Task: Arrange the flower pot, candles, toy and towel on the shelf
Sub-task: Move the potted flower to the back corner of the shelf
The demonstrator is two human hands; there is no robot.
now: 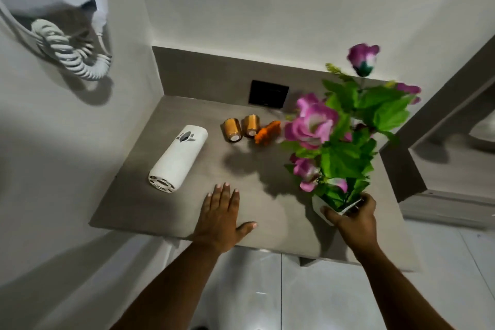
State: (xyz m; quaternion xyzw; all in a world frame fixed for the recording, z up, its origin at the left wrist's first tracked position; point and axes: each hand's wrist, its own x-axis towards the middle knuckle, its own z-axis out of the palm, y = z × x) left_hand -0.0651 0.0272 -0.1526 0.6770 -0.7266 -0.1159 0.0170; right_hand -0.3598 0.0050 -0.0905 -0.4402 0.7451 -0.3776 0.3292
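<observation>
Shelf (187,211) matt, faint wood grain; candles (242,128) shiny coppery metal; dispenser (178,158) smooth white plastic.

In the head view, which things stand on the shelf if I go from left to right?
White air freshener dispenser → first copper candle → second copper candle → orange toy → flower pot, held in the right hand.

Two gold candles (232,130) (251,122), one orange toy (267,132), one flower pot (325,206), one white can (178,158), two hands (221,215) (356,215).

Flower pot: white pot of purple artificial flowers (325,207), tilted, front right of grey shelf (150,195).
Candles: two copper cylindrical candles (242,128), side by side, shelf rear.
Toy: small orange toy (267,132), just beside the candles.
</observation>
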